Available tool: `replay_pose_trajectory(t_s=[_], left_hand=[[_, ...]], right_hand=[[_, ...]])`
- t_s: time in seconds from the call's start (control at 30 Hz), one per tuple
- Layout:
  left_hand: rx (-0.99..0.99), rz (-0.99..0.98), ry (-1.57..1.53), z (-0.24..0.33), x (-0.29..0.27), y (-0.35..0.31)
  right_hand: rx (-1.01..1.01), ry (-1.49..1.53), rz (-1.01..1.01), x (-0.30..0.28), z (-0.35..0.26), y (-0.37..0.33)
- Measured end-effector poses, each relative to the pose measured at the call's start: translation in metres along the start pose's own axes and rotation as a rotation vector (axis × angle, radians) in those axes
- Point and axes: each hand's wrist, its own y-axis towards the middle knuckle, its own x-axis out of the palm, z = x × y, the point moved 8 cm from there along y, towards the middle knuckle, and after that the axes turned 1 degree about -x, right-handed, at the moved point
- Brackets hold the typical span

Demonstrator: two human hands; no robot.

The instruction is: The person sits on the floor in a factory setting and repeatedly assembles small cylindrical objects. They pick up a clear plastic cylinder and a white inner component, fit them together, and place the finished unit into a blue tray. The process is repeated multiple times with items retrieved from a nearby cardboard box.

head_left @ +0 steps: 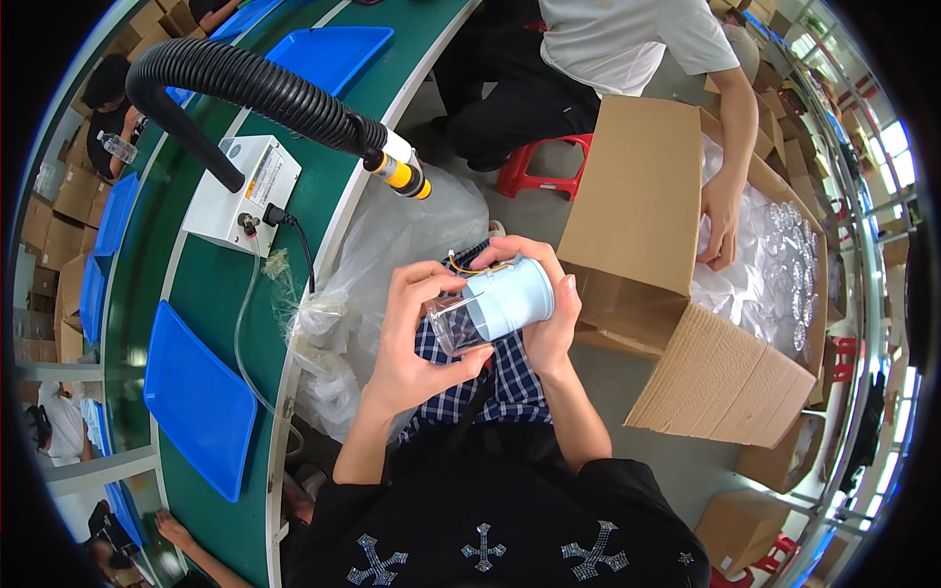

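Note:
Above my lap I hold a light blue plastic cup with a clear, see-through piece at its left end. My left hand grips the clear piece between thumb and fingers. Around the blue cup's right side closes my right hand. A thin yellow and dark wire lies along the top of the cup, near the fingertips of both hands. Whether the clear piece is inside the cup or only against its rim, I cannot tell.
A black flexible hose with a yellow-banded nozzle rises from a white box on the green table. Blue trays lie there. To the right stands an open carton holding clear parts, with a co-worker's hand in it.

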Motion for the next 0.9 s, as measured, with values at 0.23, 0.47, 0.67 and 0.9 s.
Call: replay_pose_trajectory(t_s=[0.23, 0.47, 0.67, 0.9], left_hand=[[-0.051, 0.011, -0.123, 0.000, 0.003, -0.002], [-0.100, 0.043, -0.390, -0.008, 0.013, -0.010], [-0.071, -0.026, -0.186, 0.002, 0.014, -0.005], [-0.009, -0.013, -0.103, 0.004, 0.012, -0.002]], right_hand=[[-0.025, -0.105, -0.077, 0.001, -0.010, -0.002], [-0.118, -0.104, -0.179, 0.021, -0.023, -0.008], [-0.106, -0.075, -0.143, 0.015, -0.021, -0.009], [-0.062, -0.033, -0.122, 0.011, -0.012, -0.011]])
